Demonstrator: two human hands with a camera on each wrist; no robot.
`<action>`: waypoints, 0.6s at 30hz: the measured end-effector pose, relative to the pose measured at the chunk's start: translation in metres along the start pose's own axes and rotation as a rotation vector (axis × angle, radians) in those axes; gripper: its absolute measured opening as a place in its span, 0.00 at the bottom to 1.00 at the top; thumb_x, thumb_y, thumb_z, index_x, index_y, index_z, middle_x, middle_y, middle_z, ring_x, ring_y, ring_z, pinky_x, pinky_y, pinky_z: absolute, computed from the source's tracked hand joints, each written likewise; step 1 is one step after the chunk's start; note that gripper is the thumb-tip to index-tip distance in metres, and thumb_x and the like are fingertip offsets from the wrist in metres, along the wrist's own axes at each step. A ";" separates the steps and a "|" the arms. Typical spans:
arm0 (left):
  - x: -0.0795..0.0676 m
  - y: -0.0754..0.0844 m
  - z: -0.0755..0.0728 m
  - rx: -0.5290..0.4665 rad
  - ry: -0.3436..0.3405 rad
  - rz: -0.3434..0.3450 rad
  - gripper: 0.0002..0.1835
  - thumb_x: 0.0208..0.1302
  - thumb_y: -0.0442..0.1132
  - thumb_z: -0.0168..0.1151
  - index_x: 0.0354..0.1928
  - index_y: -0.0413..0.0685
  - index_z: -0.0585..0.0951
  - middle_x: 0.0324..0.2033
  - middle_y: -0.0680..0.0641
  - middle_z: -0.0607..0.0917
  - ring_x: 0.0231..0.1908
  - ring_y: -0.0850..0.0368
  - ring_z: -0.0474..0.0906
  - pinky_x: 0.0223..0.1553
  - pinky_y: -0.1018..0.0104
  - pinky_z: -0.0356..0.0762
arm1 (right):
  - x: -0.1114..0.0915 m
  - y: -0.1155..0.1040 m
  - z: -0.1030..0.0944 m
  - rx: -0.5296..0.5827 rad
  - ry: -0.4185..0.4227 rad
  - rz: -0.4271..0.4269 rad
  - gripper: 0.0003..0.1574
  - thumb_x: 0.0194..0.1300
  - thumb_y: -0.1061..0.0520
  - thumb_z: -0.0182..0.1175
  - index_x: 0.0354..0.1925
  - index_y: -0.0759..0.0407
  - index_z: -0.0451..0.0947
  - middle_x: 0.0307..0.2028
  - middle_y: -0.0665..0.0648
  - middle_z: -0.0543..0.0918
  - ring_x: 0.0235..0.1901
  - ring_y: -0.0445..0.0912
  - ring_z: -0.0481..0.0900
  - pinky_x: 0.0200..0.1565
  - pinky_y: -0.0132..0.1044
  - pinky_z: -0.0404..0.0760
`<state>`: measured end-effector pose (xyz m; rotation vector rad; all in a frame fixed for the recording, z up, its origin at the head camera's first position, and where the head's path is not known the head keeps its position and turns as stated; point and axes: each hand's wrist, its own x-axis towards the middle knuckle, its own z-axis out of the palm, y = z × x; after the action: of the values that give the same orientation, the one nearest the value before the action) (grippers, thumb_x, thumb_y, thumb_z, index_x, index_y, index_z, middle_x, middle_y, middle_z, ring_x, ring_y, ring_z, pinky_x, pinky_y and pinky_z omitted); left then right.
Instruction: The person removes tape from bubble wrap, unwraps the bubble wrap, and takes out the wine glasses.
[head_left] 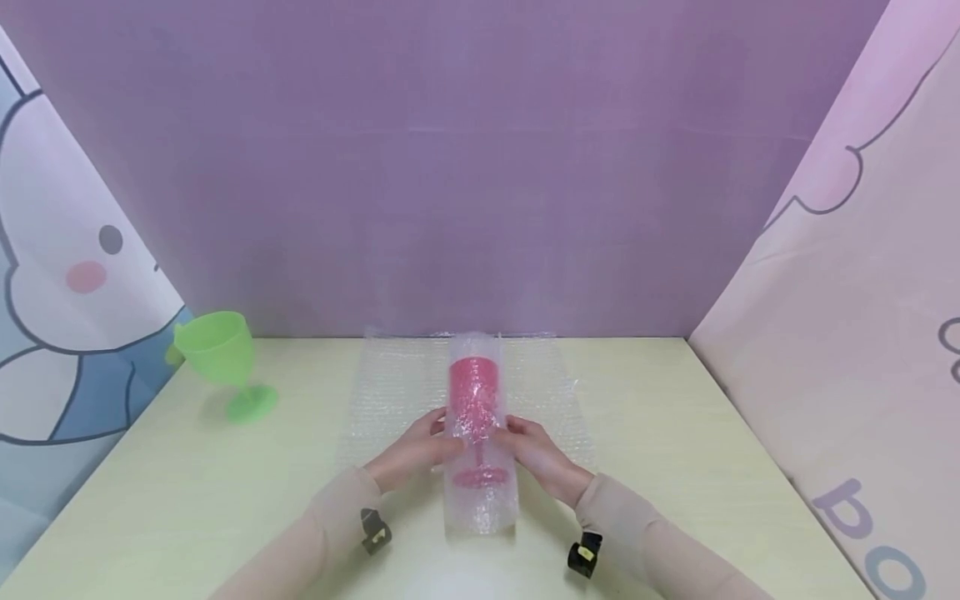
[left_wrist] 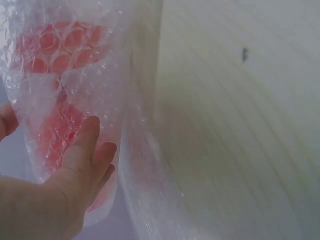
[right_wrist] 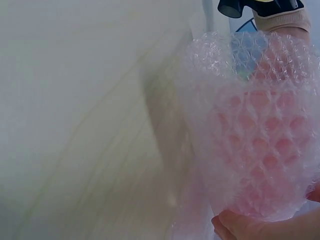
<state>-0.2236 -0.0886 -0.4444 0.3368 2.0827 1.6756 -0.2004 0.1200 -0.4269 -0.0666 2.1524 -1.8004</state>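
A pink goblet is rolled up in clear bubble wrap, its cup end toward the back and its foot toward me. My left hand grips the roll from the left, thumb on the near face and fingers partly hidden behind it. From the other side my right hand holds it the same way. The unrolled part of the wrap, a flat sheet, spreads over the table behind the roll. Close up in the left wrist view, the goblet's round foot shows through the bubbles.
A green goblet stands upright at the left of the pale table. A purple backdrop rises at the table's back edge. Printed cloth panels flank both sides.
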 end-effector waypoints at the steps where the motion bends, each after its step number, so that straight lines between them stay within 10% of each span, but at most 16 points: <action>1: 0.000 0.000 0.000 -0.005 0.000 -0.001 0.45 0.58 0.48 0.60 0.70 0.40 0.47 0.66 0.33 0.58 0.63 0.35 0.59 0.59 0.40 0.64 | 0.001 0.000 0.000 -0.003 0.003 0.002 0.45 0.65 0.49 0.52 0.65 0.79 0.46 0.64 0.76 0.57 0.64 0.67 0.55 0.65 0.59 0.54; 18: 0.004 -0.002 0.001 -0.008 0.001 -0.038 0.46 0.57 0.47 0.61 0.70 0.39 0.46 0.65 0.31 0.59 0.61 0.35 0.63 0.59 0.43 0.65 | 0.007 0.006 -0.003 -0.008 -0.005 0.011 0.44 0.65 0.48 0.52 0.64 0.79 0.49 0.59 0.74 0.66 0.61 0.65 0.63 0.64 0.58 0.59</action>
<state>-0.2266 -0.0862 -0.4475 0.2914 2.0700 1.6620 -0.2068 0.1219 -0.4342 -0.0612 2.1525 -1.7835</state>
